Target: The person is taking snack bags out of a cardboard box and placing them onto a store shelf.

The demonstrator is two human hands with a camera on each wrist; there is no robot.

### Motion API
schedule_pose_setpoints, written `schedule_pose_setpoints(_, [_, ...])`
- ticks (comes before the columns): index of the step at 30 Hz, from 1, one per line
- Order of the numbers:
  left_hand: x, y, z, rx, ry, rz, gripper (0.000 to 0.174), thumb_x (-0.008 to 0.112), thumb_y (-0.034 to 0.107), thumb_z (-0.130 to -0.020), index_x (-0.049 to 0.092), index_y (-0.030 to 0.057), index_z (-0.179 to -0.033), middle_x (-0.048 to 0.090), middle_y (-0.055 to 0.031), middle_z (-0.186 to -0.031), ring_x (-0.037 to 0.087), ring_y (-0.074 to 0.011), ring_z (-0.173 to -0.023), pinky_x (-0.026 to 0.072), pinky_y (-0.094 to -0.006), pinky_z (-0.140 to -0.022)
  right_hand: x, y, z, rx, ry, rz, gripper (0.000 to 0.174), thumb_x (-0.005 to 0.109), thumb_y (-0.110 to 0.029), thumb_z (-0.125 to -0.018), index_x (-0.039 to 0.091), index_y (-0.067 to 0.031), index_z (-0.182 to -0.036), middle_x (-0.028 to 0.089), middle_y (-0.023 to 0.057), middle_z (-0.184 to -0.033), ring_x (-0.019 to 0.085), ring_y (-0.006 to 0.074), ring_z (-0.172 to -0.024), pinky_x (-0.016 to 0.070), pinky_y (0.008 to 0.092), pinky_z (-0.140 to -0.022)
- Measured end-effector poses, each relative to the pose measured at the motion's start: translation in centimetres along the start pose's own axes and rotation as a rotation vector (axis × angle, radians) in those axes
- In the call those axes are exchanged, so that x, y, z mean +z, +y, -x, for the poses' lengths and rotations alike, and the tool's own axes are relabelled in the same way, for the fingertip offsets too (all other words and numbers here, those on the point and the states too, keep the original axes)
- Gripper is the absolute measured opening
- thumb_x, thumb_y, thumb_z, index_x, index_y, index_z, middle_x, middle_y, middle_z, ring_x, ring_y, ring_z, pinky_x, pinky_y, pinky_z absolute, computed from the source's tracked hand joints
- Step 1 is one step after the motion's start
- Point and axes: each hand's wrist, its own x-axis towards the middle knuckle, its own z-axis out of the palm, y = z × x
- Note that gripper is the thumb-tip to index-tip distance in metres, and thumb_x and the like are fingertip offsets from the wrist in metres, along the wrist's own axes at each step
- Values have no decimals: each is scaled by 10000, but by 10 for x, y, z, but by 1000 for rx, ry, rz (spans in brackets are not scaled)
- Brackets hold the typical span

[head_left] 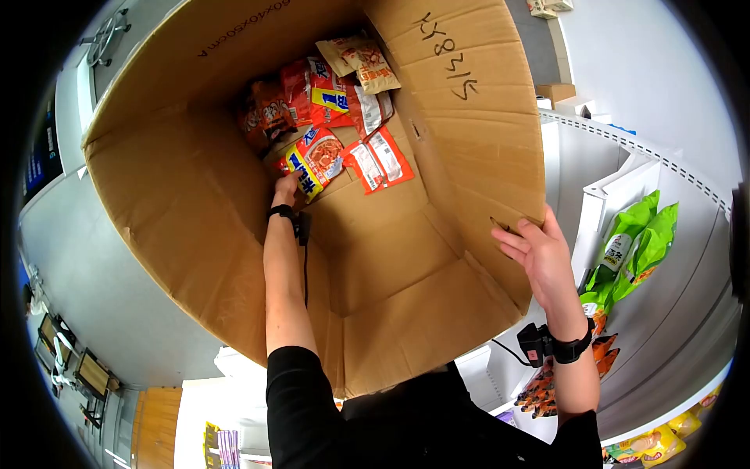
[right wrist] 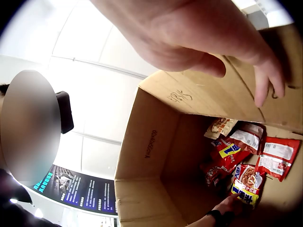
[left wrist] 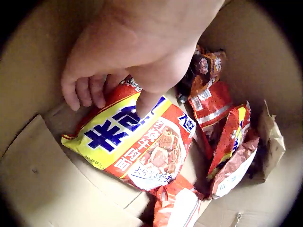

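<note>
1. Red-and-yellow noodle packet, inside the cardboard box, is pinched by our left hand; a loose pinch could let it slip.
2. Near it we see red packets, which could snag, and a tan bag.
3. Our right hand, fingers extended, touches the box's side; leaning could tip it.
</note>
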Motion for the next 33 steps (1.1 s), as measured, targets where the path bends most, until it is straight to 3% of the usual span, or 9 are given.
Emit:
schedule_pose_setpoints(9, [1, -2, -21, 122, -159, 121, 346, 674, 290, -764, 644, 16, -972, 657, -39, -870, 591, -183, -785, 443, -288, -703, -1, 4, 1, -51, -27, -6, 431, 421, -136, -902, 328, -100, -1321, 486, 104, -1226, 573, 227, -1026, 399, 366, -910])
schedule_pose_setpoints(11, [1, -5, -29, 75, -207, 177, 455, 683, 296, -734, 606, -4, -1067, 643, -86, -1030, 587, -199, -931, 424, -378, -808, -2, 5, 1, -49, -28, 5, 439, 415, -118, -893, 327, -94, -1322, 486, 105, -1225, 571, 233, -1023, 400, 369, -913])
schedule_pose_setpoints(13, [1, 25, 53, 69, -175, 136, 419, 672, 326, -739, 595, 67, -1059, 634, -52, -1008, 561, -181, -958, 393, -413, -819, -3, 5, 3, -58, -34, 9, 447, 410, -98, -883, 326, -86, -1322, 486, 108, -1223, 565, 234, -1024, 406, 368, -914])
schedule_pose_setpoints(17, [19, 9, -18, 212, -471, 382, 286, 643, 256, -771, 592, 51, -963, 649, -61, -812, 605, -187, -607, 477, -344, -529, -3, 10, 3, -145, -62, -27, 459, 397, -62, -865, 319, -45, -1317, 487, 124, -1209, 545, 224, -1038, 433, 353, -898])
schedule_pose_setpoints(21, [18, 25, 46, 208, -435, 243, 279, 631, 295, -793, 606, 77, -965, 657, -52, -862, 620, -191, -749, 482, -343, -682, -7, 13, -1, -193, -42, 7, 463, 385, -34, -851, 307, 11, -1305, 490, 151, -1190, 528, 212, -1054, 461, 341, -878])
schedule_pose_setpoints(25, [35, 33, 84, 234, -413, 232, 294, 662, 286, -765, 614, 77, -966, 651, -40, -837, 614, -184, -741, 471, -343, -652, -12, 10, -2, -166, -32, 90, 461, 386, -19, -838, 314, 47, -1288, 485, 195, -1180, 573, 241, -983, 497, 343, -834])
schedule_pose_setpoints(28, [49, 35, 112, 272, -350, 310, 343, 693, 213, -729, 593, 15, -990, 650, -84, -871, 637, -217, -726, 508, -343, -643, -14, 18, -11, -235, 11, 115, 455, 397, -24, -833, 342, 41, -1280, 485, 221, -1176, 598, 264, -926, 519, 337, -762])
schedule_pose_setpoints(31, [59, 29, 138, 242, -212, 355, 392, 675, 235, -764, 566, 16, -1070, 644, -84, -936, 634, -232, -777, 504, -379, -660, -15, 22, -16, -187, 3, 141, 484, 384, -66, -854, 290, -62, -1328, 499, 148, -1190, 604, 254, -964, 378, 240, -496])
schedule_pose_setpoints(33, [64, 8, 154, 159, -229, 463, 376, 658, 326, -778, 555, 132, -1082, 631, -38, -987, 601, -202, -875, 460, -375, -674, -15, 24, -17, -174, 7, 121, 485, 391, -72, -847, 297, -52, -1323, 497, 160, -1188, 603, 268, -969, 355, 228, -460])
